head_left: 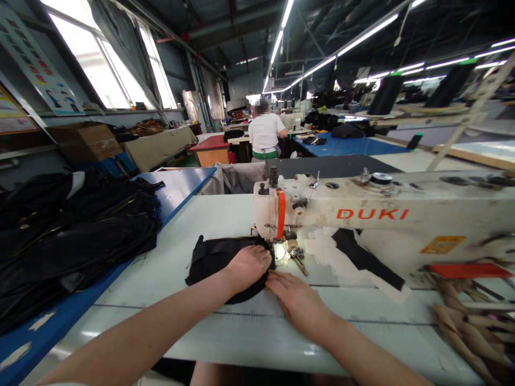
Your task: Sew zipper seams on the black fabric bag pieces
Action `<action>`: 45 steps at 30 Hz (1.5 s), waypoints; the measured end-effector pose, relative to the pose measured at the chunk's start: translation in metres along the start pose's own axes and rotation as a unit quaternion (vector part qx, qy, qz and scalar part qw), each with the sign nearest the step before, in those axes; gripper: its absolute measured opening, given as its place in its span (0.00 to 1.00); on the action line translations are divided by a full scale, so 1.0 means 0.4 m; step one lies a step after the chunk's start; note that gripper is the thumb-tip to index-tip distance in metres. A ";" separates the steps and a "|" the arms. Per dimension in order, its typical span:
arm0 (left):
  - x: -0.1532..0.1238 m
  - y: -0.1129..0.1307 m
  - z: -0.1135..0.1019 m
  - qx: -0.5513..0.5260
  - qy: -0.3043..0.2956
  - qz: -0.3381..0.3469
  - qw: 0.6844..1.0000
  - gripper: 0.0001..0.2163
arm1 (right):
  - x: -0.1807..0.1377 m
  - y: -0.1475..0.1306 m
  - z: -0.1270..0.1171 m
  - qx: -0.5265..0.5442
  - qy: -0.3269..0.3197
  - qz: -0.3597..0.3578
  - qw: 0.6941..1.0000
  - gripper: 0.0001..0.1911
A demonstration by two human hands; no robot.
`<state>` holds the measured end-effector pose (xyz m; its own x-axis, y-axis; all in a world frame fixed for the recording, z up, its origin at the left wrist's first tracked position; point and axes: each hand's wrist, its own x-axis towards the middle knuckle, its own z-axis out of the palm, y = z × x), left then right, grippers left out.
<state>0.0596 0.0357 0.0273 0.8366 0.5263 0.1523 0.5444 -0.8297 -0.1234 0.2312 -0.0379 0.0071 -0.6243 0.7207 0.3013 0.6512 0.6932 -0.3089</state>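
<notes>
A black fabric piece with a rounded edge lies on the pale sewing table, its right edge by the needle area of the sewing machine. On top of it, my left hand is closed, the curled fingers gripping the cloth close to the presser foot. My right hand holds the near right edge of the same piece, fingers together and the thumb side hidden. The needle itself is mostly hidden behind the machine head. Pale paper-like pieces and a black strip lie under the machine arm.
A heap of black garments or bags covers a blue-edged table on the left. Tan fabric strips hang at the right. A person in a white top sits farther ahead. Black thread cones stand at the upper right.
</notes>
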 end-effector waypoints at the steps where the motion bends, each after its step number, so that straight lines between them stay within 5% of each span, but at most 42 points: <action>1: -0.001 0.006 -0.005 -0.003 -0.005 -0.008 1.000 0.04 | -0.004 -0.001 -0.003 0.004 -0.003 -0.004 1.000 0.20; 6: -0.017 0.028 -0.009 -0.031 0.011 -0.035 0.999 0.08 | -0.022 0.004 -0.042 0.043 -0.018 -0.029 0.998 0.19; 11: -0.026 0.037 0.002 -0.039 0.034 -0.060 0.997 0.11 | 0.019 0.048 -0.074 -0.001 0.020 0.048 0.999 0.15; 19: -0.033 0.045 0.013 -0.035 0.062 -0.076 0.995 0.13 | 0.070 0.079 -0.046 -0.157 0.008 0.073 0.985 0.11; 45: -0.030 0.037 0.016 -0.056 0.079 -0.087 0.991 0.14 | 0.071 0.078 -0.038 -0.165 -0.009 0.080 0.983 0.11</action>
<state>0.0581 0.0181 0.0172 0.7053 0.6350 0.3151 0.6623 -0.7488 0.0267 0.2405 0.0040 0.0197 -0.5074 0.8230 0.2554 0.8446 0.5337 -0.0418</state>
